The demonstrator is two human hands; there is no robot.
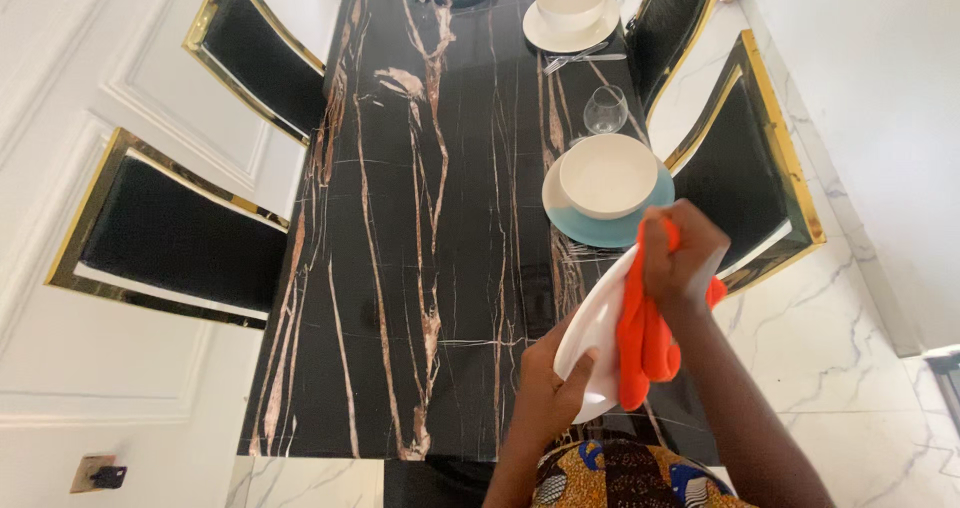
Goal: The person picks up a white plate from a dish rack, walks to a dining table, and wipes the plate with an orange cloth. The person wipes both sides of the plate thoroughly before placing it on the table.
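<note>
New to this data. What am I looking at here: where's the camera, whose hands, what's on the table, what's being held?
There is no machine here: a person works with two bare hands, and the single picture comes from a camera worn on their head, looking down over a long black marble table.

The left hand holds a white plate by its lower edge, tilted up off the table. The right hand has its grip closed on an orange cloth, which is pressed against the plate.

On the table, just beyond the hands, a white bowl sits on a blue plate, with a clear glass behind it. Further along is another white bowl on a white plate with cutlery beside it. Black chairs with gold frames line both sides.
</note>
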